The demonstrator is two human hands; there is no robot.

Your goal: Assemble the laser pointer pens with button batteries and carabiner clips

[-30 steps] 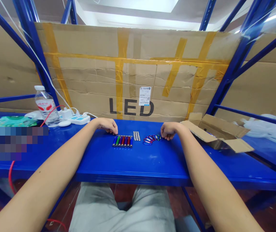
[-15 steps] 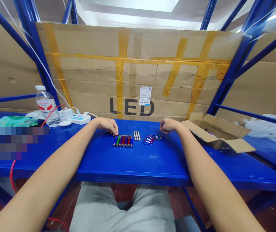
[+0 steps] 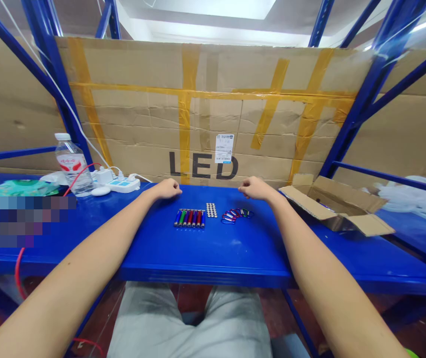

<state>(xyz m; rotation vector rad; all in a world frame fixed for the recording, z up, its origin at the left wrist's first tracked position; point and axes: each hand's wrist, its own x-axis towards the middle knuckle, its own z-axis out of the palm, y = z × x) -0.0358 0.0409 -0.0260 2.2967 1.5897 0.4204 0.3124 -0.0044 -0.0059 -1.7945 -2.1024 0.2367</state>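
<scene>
Blue, green, red and purple, glossy tubes (image 3: 189, 219) lie rowed toward the table's (image 3: 205, 253) far edge, silver discs (image 3: 211, 210) and looped clips (image 3: 229, 217) alongside! Left hand (image 3: 168, 189), right hand (image 3: 253, 189) by that edge, fingers curled; any grip, I can't tell.

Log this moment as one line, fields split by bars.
left hand: nothing visibly held, beyond tubes | right hand: nothing visibly held, beyond clips | discs: between tubes and clips | table: blue
</scene>
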